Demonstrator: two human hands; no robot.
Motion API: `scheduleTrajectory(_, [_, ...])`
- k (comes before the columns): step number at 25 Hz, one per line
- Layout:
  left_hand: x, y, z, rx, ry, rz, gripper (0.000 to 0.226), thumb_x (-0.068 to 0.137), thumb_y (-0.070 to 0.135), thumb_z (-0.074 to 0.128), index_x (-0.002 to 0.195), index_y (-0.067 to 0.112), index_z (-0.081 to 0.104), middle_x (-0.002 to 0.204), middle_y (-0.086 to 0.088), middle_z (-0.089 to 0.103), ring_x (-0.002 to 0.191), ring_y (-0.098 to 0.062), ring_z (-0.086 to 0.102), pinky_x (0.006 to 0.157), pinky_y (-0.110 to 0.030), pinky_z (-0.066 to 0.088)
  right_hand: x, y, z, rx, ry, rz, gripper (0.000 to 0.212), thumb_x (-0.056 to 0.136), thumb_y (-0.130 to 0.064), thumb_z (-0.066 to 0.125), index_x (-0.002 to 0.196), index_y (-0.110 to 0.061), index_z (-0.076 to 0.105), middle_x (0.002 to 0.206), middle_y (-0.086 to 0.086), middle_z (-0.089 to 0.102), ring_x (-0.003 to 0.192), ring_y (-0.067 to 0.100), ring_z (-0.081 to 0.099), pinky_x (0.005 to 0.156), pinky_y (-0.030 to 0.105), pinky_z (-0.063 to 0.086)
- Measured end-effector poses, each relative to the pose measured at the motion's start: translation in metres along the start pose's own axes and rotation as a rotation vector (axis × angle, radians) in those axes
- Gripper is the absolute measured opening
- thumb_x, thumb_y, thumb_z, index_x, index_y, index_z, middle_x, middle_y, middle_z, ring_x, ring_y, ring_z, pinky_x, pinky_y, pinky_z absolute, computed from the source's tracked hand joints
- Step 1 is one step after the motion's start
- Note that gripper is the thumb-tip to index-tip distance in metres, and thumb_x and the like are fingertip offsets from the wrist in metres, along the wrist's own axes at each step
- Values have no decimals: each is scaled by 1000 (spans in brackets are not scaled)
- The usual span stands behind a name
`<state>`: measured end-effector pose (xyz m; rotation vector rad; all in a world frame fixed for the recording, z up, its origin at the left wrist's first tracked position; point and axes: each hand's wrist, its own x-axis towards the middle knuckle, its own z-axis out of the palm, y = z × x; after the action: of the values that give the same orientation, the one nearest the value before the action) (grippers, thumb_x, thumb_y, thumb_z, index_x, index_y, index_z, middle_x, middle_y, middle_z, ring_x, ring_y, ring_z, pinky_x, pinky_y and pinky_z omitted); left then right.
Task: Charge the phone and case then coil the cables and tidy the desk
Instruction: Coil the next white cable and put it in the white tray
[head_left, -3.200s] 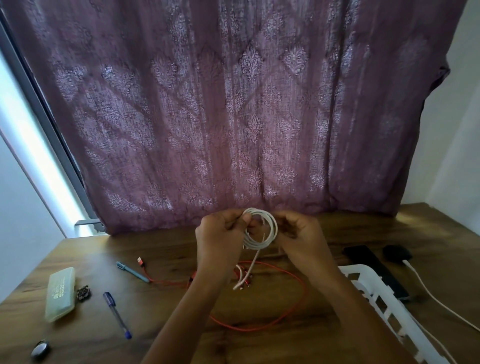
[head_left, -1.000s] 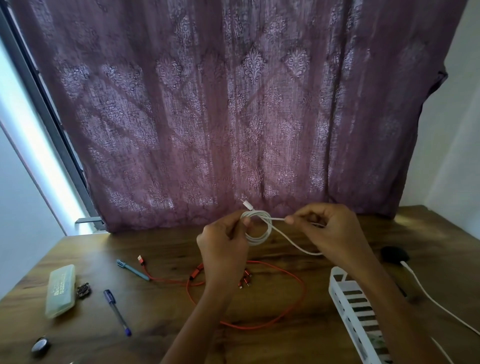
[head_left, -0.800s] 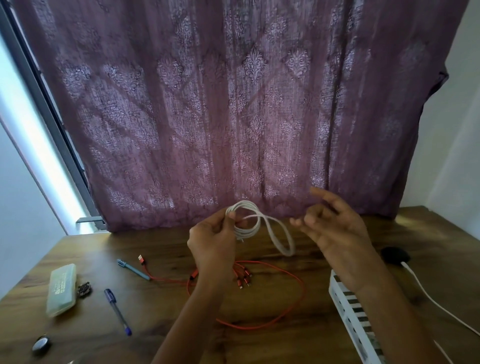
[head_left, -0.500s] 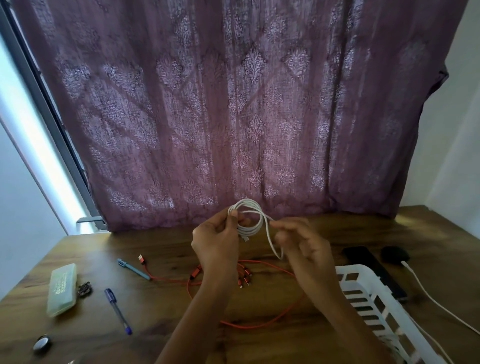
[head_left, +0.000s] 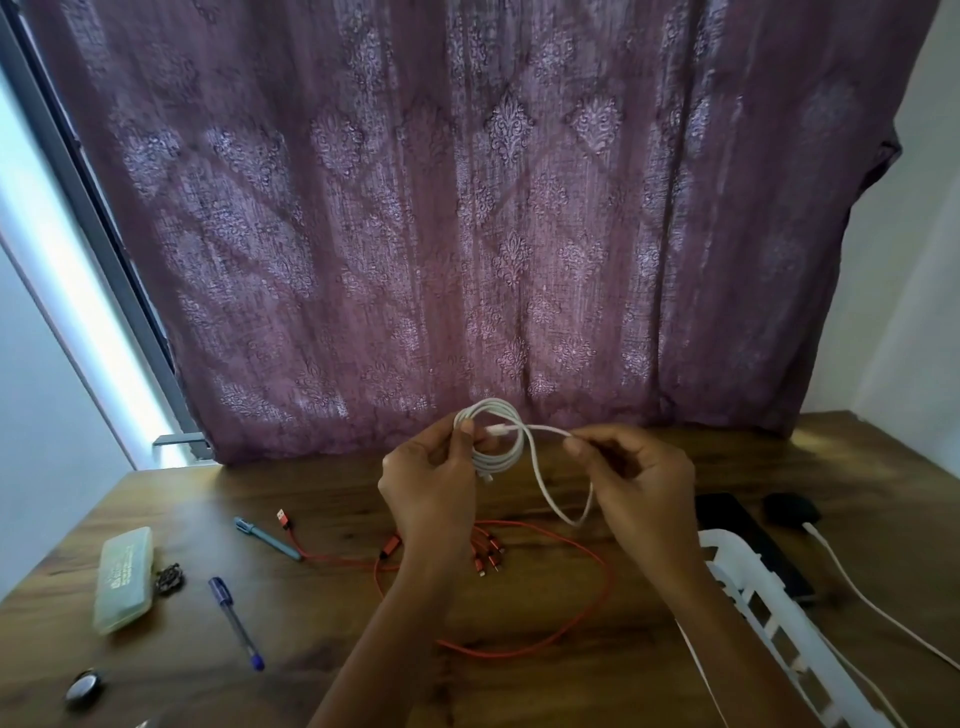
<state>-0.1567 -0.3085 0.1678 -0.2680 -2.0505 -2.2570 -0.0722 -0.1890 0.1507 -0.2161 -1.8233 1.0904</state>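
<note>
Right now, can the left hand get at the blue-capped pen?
Probably not yet: the left hand grips the white cable coil. The way across to the blue-capped pen looks free, though.

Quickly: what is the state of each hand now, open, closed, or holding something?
Left hand: closed, gripping the coiled white cable.
Right hand: closed, pinching the same cable's loose end.

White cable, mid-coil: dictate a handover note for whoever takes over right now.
Left hand grips the white cable coil above the desk; right hand pinches its loose tail, which hangs in one slack loop.
Orange cable lies uncoiled on the desk below the hands.
Phone lies at right beside the white basket.
Done: white cable mostly coiled.
Left: wrap the tail, coil the orange cable, clear the blue pen and teal pen.
Whether the phone is charging cannot be told.
</note>
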Motion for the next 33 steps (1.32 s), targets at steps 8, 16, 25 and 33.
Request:
scheduleTrajectory(8, [9, 0, -9, -48, 69, -22, 11, 85, 18, 66, 92, 17, 73, 72, 6, 73, 68, -4, 69, 63, -16, 53, -3, 28, -21, -95, 2, 449, 10, 82, -22, 68, 87, -12, 68, 78, -1, 67, 70, 12, 61, 60, 23, 46])
scheduleTrajectory(16, [-8, -4, 4, 93, 25, 56, 11, 85, 23, 65, 93, 24, 73, 74, 14, 71, 72, 2, 67, 75, -22, 52, -12, -20, 15, -76, -146, 265, 41, 70, -55, 64, 97, -24, 65, 84, -13, 67, 81, -7, 61, 68, 8, 48])
scheduleTrajectory(25, [4, -13, -12, -15, -387, -114, 18, 85, 5, 63, 101, 6, 69, 88, -8, 74, 86, -20, 69, 82, -32, 54, 9, -12, 12, 75, -177, 273, 13, 80, -9, 70, 92, -13, 73, 78, -6, 73, 72, 3, 69, 66, 15, 53])
scheduleTrajectory(33, [24, 25, -13, 485, -761, 220, 22, 85, 17, 64, 106, 17, 71, 95, 0, 74, 90, -6, 68, 86, -21, 52, 24, -19, -1, -133, -508, 55, 16, 84, -21, 67, 99, -19, 73, 85, -5, 74, 79, 4, 69, 75, 24, 55])
